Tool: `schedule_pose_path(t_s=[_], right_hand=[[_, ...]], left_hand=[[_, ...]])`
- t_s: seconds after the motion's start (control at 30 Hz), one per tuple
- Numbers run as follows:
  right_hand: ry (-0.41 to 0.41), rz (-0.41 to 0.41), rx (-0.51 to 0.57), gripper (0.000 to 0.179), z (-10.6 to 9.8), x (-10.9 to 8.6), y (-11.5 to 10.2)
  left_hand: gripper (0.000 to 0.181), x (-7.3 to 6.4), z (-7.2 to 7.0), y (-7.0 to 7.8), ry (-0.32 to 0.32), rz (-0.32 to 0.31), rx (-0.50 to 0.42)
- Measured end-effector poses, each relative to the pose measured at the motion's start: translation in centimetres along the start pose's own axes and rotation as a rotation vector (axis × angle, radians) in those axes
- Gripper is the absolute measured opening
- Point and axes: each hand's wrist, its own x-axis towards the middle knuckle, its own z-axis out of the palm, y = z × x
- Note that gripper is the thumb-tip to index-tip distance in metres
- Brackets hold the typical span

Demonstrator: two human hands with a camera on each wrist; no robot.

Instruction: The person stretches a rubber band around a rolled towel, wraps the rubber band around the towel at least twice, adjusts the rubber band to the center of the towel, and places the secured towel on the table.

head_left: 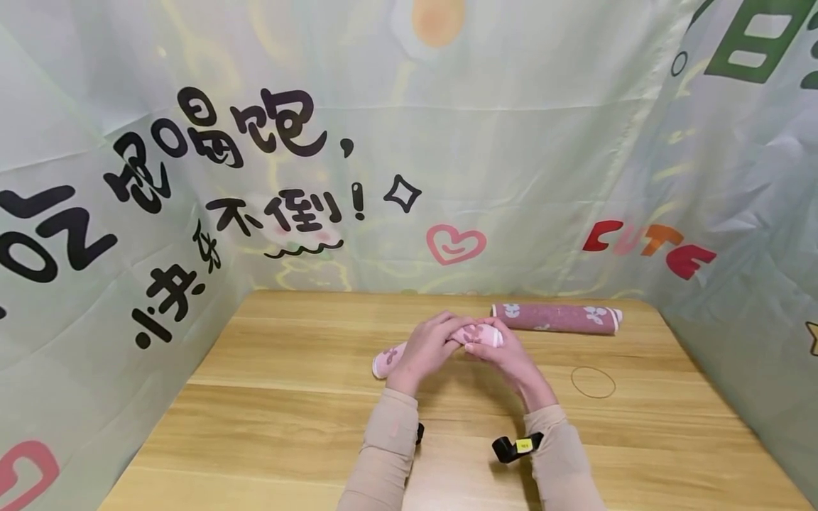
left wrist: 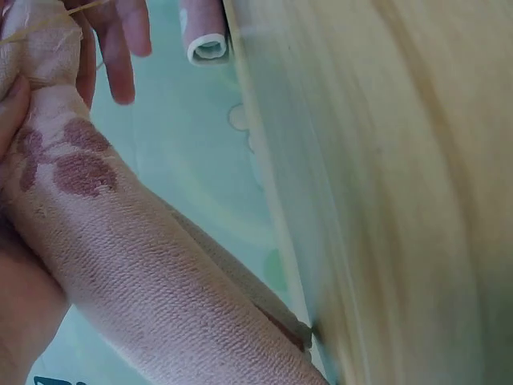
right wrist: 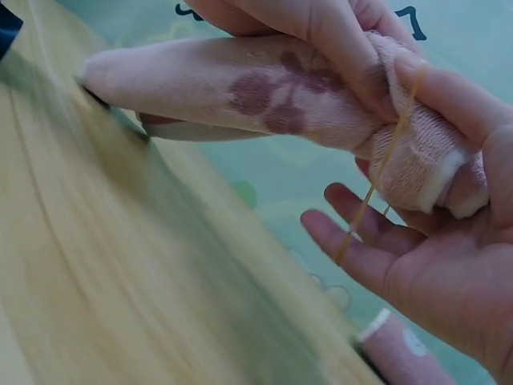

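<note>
A light pink rolled towel [head_left: 390, 359] with darker leaf patches slants up off the table between both hands. My left hand [head_left: 424, 351] grips it around the upper part, fingers over the top. At the narrowed upper end is my right hand [head_left: 516, 360], its thumb against the cloth and its fingers [right wrist: 353, 241] spread below. A thin tan rubber band [right wrist: 391, 152] stretches across the towel end from the right thumb to those fingers. In the left wrist view the towel's long body [left wrist: 144, 249] runs down toward the wooden tabletop.
A darker mauve rolled towel [head_left: 554, 319] with pale flowers lies at the table's back right. Another rubber band [head_left: 593, 382] rests flat on the wooden table [head_left: 268, 426] to the right. Printed curtains [head_left: 530, 163] hang around the back and sides.
</note>
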Motion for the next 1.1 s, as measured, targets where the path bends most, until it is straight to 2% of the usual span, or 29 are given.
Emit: schedule_pose_path(t_s=[0.13, 0.3, 0.5, 0.7, 0.87, 1.0, 1.1], right_hand=[[-0.041, 0.000, 0.123, 0.042, 0.1, 0.2, 0.5], [-0.032, 0.033, 0.151, 0.044, 0.5, 0.4, 1.1], [-0.035, 0.116, 0.094, 0.055, 1.0, 0.5, 1.9], [-0.064, 0.177, -0.051, 0.034, 0.9, 0.6, 2.2], [-0.214, 0.244, -0.091, 0.028, 0.5, 0.2, 2.2], [-0.354, 0.246, -0.022, 0.015, 0.2, 0.0, 2.4], [-0.449, 0.223, 0.068, 0.015, -0.1, -0.3, 2.7]], left_hand=[[0.036, 0.1, -0.1, -0.1, 0.034, 0.002, 0.016], [0.039, 0.1, -0.2, -0.3, 0.077, -0.016, 0.018], [0.040, 0.0, -0.3, -0.4, 0.124, -0.087, -0.002], [0.035, 0.3, -0.6, -0.6, 0.218, -0.139, -0.054], [0.035, 0.1, -0.8, -0.8, 0.235, -0.183, -0.092], [0.036, 0.0, -1.0, -1.1, 0.279, -0.207, -0.126], [0.036, -0.1, -1.1, -1.2, 0.304, -0.210, -0.160]])
